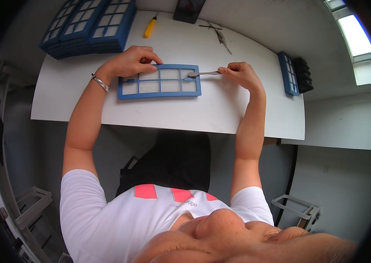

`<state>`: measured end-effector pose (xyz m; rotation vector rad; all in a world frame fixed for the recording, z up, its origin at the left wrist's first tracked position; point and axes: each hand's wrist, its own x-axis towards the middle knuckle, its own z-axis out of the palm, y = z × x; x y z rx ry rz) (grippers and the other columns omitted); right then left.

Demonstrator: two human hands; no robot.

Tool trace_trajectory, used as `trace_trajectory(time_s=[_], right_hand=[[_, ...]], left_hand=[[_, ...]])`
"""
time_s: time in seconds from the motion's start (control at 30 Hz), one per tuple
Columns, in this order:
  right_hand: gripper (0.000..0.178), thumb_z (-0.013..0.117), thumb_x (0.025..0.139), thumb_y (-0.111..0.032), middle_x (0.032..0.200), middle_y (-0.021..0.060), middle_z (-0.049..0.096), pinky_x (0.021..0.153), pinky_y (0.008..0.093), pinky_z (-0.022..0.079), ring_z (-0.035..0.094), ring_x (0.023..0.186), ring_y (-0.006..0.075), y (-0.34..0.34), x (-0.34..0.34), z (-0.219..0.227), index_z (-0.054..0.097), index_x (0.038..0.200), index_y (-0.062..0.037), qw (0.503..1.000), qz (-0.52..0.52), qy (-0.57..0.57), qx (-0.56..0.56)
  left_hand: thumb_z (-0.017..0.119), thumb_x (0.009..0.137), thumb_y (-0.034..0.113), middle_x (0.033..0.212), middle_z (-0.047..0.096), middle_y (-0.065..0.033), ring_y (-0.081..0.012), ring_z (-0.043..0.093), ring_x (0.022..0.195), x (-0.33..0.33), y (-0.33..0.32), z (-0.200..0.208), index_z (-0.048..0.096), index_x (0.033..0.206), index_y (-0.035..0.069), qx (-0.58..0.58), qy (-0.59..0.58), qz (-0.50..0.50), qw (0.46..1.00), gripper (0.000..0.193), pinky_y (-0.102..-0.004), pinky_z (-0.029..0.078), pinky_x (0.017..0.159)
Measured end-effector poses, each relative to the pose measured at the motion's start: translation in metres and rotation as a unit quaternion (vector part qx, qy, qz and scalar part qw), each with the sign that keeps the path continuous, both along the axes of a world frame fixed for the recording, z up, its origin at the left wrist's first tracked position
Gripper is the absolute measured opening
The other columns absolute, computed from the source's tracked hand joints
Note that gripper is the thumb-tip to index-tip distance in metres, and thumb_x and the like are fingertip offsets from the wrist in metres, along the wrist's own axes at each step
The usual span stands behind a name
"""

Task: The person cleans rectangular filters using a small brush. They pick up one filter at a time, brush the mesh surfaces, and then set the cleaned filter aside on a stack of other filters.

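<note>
The left hand (129, 62) hides the filter's (159, 81) upper left corner. The tool's (204, 74) handle end vanishes inside the right hand (239, 72). The dark object (189, 9) at the desk's (220, 109) far edge is cropped, and the thin tools (219, 35) nearby are too small to identify.

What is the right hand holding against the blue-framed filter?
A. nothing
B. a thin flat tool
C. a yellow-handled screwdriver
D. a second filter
B: the right hand pinches a thin flat tool whose tip lies on the blue-framed filter, while the yellow-handled screwdriver lies untouched farther back on the table.
</note>
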<state>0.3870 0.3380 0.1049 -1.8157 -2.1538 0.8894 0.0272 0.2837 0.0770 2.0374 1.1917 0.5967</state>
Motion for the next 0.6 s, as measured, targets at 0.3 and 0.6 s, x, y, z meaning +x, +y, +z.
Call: trace_trajectory(time_s=[0.3,0.6], right_hand=[[0.039,0.079,0.08,-0.044,0.059,-0.0008,0.051,0.053,0.0294,0.033,0.046,0.058,0.0117,-0.004,-0.009,0.005,0.072,0.076,-0.0063,0.998,-0.019,0.026,0.054],[0.042,0.08,0.079,-0.047,0.058,0.0001,0.051,0.053,0.0295,0.033,0.045,0.056,0.0126,0.004,0.0,-0.005,0.073,0.076,-0.0055,0.997,-0.038,0.048,0.04]], left_hand=[[0.072,0.084,0.024,0.086,0.065,-0.0057,-0.0136,0.057,0.074,0.0,0.001,-0.003,0.074,0.107,0.003,0.002,-0.005,0.01,1.0,0.032,-0.0261,0.045,0.064],[0.07,0.085,0.023,0.087,0.064,-0.0066,-0.0146,0.057,0.075,0.003,0.0,-0.001,0.074,0.107,0.003,0.019,0.01,0.011,1.0,0.03,-0.0259,0.046,0.066]])
